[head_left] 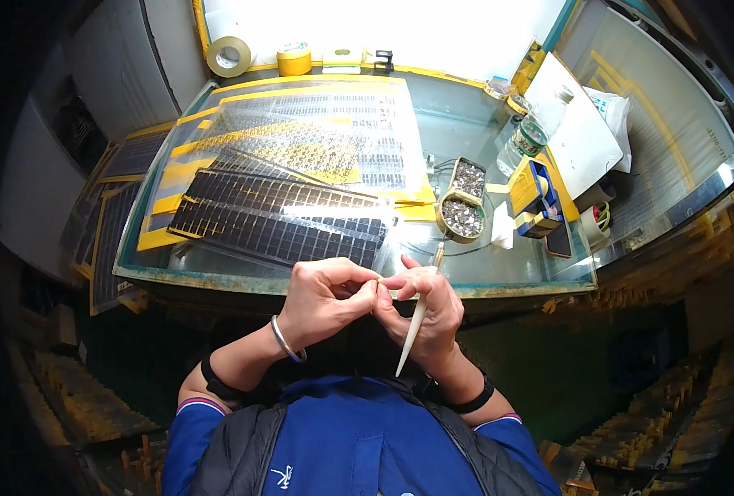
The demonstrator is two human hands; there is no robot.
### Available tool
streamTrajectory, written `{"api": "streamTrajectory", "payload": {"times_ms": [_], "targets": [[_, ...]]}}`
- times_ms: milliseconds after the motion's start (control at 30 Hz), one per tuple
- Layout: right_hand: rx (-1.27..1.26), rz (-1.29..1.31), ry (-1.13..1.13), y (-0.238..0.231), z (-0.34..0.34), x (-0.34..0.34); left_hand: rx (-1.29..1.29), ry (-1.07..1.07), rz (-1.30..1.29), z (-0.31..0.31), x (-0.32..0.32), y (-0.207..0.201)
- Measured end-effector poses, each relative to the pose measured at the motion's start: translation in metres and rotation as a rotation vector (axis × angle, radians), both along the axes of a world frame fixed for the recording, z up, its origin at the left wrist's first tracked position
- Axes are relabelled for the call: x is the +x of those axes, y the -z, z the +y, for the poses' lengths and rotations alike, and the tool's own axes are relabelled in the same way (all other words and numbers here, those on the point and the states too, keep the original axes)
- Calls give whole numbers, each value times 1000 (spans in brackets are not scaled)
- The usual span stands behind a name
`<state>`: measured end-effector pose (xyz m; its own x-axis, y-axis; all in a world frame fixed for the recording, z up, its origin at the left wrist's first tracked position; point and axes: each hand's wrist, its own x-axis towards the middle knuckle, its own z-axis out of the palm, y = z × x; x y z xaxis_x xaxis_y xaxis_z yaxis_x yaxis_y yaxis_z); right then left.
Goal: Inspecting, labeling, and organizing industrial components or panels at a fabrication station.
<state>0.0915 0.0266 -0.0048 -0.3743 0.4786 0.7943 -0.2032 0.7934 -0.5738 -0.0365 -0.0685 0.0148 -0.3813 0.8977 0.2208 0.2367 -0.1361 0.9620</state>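
Observation:
My left hand [326,302] and my right hand [427,310] meet fingertip to fingertip just in front of the table's near edge. The left thumb and forefinger are pinched together, and whatever lies between them is too small to make out. In my right hand rests a pale tapered stick [414,331], like a brush handle. Its thin point hangs toward my chest, while its other end passes up between the fingers toward the table. Just beyond the hands lies a black gridded sheet [276,219] with many small dark squares, under clear film.
On the glass-topped table, two small tins [461,217] of dark and light bits stand right of the sheets. A blue tape dispenser [534,194], a plastic bottle [529,136] and a white board [574,116] are farther right. Tape rolls [293,59] line the back edge.

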Motion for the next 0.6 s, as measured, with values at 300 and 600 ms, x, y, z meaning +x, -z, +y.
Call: {"api": "streamTrajectory", "payload": {"times_ms": [300, 600], "targets": [[-99, 14, -59, 7, -1, 1, -61, 167, -489, 0, -9, 7], [-767, 165, -324, 12, 1, 6, -209, 199, -874, -1, -16, 8]]}}
